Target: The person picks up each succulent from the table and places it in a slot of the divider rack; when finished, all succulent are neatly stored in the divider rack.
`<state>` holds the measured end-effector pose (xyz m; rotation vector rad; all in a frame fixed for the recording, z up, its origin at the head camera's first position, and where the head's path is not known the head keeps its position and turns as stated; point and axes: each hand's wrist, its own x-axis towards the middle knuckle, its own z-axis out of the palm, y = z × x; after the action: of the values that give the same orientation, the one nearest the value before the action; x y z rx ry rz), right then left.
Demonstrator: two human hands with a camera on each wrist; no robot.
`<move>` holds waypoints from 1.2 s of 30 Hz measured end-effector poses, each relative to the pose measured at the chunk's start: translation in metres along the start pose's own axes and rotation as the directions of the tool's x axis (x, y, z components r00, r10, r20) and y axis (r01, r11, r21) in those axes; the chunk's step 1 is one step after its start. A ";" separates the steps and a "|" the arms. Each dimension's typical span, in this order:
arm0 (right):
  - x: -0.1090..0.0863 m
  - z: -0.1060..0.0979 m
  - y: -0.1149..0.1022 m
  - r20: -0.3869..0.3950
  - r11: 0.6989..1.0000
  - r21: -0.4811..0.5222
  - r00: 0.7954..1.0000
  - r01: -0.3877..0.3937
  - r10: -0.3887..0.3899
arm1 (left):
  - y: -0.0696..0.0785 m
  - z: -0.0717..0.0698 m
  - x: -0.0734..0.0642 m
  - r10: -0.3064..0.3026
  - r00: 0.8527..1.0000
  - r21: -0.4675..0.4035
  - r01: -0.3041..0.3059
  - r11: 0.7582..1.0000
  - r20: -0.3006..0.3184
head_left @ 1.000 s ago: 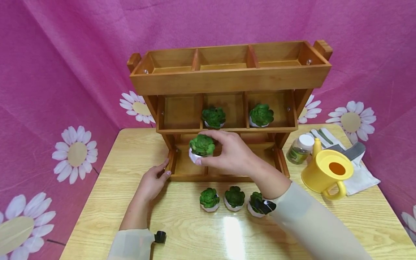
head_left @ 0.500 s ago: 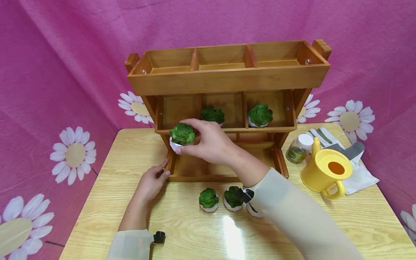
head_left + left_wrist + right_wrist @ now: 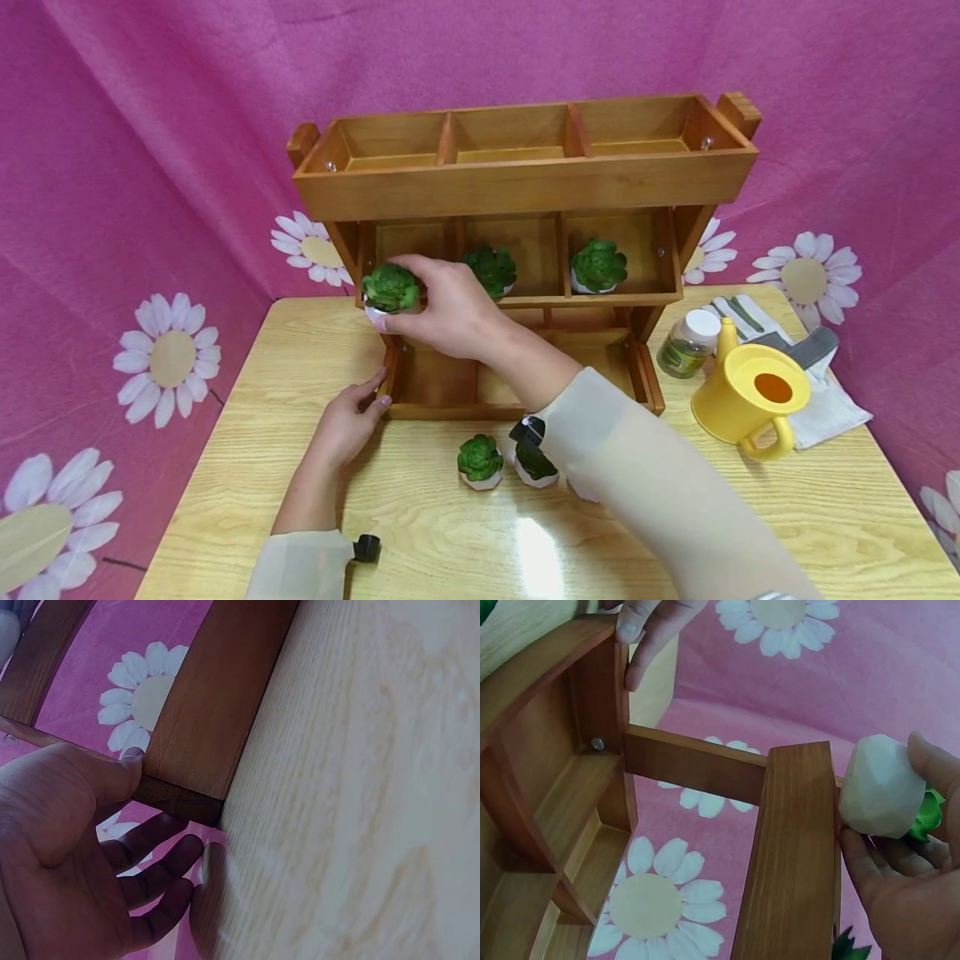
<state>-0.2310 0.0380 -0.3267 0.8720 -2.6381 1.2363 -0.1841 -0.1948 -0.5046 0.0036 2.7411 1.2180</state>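
Observation:
A potted succulent (image 3: 391, 287) with a white faceted pot (image 3: 881, 787) is pinched between the thumb and fingers of my right hand (image 3: 457, 308). It is in front of the middle tier's left compartment on the wooden plant shelf (image 3: 525, 185). My left hand (image 3: 348, 425) grips the shelf's lower left corner, its thumb (image 3: 124, 776) against the wood. In the middle tier sit two more succulents, one in the centre compartment (image 3: 491, 268), partly behind my right hand, and one in the right (image 3: 598, 267). On the table stand a succulent (image 3: 480, 461), another (image 3: 535, 467), and a third mostly hidden by my sleeve.
Right of the shelf stand a clear jar with a white lid (image 3: 688, 343) and a yellow watering can (image 3: 750, 392). Grey-and-white gloves (image 3: 828, 408) lie behind the can. A pink flowered cloth (image 3: 172, 167) hangs behind and beside the table.
My right hand has carried the succulent left and upward, from in front of the bottom tier to the middle tier's left end. My left hand has stayed on the shelf corner.

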 end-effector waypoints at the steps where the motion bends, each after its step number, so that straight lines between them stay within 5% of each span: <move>1: 0.002 0.001 -0.001 0.000 1.000 -0.010 1.000 -0.001 0.001 | 0.000 0.000 0.000 0.003 1.000 0.001 -0.003 1.000 0.000; 24: 0.033 0.016 -0.005 -0.073 0.984 -0.049 0.983 -0.171 0.167 | -0.003 0.000 0.000 0.005 1.000 -0.007 -0.005 1.000 0.002; 36: 0.039 0.024 -0.002 0.066 0.961 -0.192 0.974 -0.200 0.216 | -0.003 0.000 0.000 -0.001 1.000 -0.020 0.001 1.000 0.017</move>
<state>-0.2589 0.0018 -0.3284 0.6461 -2.9192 0.9910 -0.1839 -0.1966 -0.5066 0.0105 2.7139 1.2386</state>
